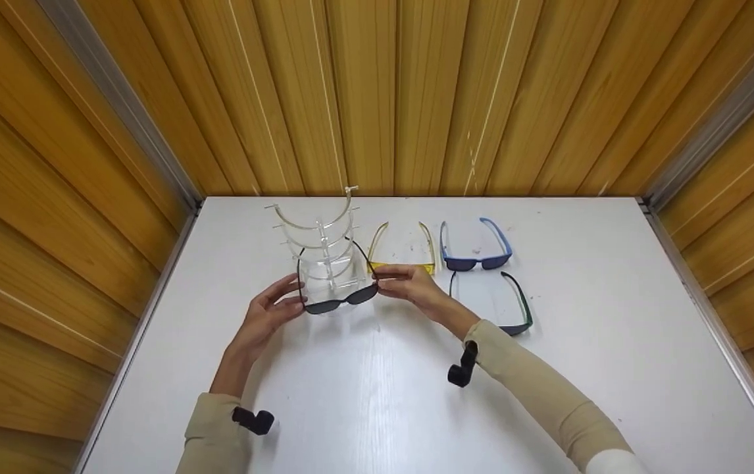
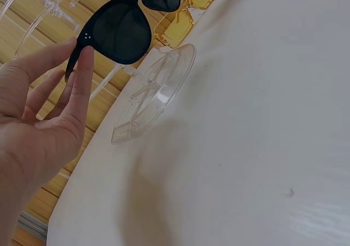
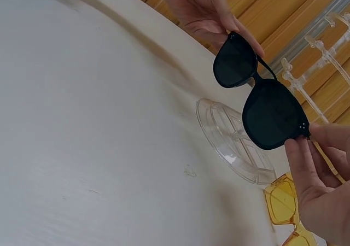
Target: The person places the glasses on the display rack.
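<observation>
A pair of black sunglasses (image 1: 324, 306) is held between both hands, lenses toward the person and temples pointing back. My left hand (image 1: 270, 315) pinches the left hinge corner between thumb and fingers, as the left wrist view shows on the dark lens (image 2: 121, 31). At the opposite hinge, my right hand (image 1: 416, 288) pinches the other temple. Behind the sunglasses stands a clear acrylic display stand (image 1: 324, 240) with several curved arms. The temples reach around its lower part in the head view. Its clear rounded base (image 3: 227, 139) rests on the table under the sunglasses.
Yellow glasses (image 1: 429, 247) lie right of the stand, partly behind the right hand. Blue sunglasses (image 1: 479, 263) sit farther right. Dark green-sided sunglasses (image 1: 525, 306) lie in front of them, partly covered by the right forearm. Wood-patterned walls (image 1: 370, 99) enclose the white table (image 1: 364, 395).
</observation>
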Motion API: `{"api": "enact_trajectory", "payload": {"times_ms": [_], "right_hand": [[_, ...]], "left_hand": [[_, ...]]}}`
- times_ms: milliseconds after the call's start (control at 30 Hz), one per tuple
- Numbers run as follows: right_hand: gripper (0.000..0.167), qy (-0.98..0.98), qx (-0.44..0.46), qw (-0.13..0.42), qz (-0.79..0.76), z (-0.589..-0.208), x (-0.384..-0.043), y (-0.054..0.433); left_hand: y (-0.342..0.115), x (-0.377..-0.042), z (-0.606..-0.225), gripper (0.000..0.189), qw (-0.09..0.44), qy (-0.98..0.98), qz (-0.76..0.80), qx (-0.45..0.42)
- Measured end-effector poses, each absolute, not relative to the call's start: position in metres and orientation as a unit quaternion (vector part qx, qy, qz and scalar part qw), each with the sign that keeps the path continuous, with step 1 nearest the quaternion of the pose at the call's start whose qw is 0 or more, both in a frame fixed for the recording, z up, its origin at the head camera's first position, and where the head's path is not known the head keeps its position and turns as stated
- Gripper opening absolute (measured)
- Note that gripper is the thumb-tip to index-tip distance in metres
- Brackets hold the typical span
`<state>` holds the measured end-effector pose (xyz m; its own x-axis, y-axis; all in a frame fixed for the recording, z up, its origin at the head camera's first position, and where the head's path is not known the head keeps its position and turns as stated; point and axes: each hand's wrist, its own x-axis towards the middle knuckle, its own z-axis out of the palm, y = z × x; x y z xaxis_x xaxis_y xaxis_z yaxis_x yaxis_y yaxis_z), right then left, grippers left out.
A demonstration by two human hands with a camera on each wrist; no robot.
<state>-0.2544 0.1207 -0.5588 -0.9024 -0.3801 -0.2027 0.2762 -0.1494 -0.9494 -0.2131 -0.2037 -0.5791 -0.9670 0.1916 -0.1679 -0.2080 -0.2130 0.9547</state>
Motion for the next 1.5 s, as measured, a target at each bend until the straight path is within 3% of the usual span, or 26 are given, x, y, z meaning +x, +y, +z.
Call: {"api": "enact_trajectory", "payload": {"times_ms": [1500], "right_hand": [[0.039,0.611,0.008,0.152,-0.777,-0.570,-0.285,0.085]], "left_hand": [[-0.212,-0.252,-0.588,0.057,0.079,0.601,0.792,-0.068]]}}
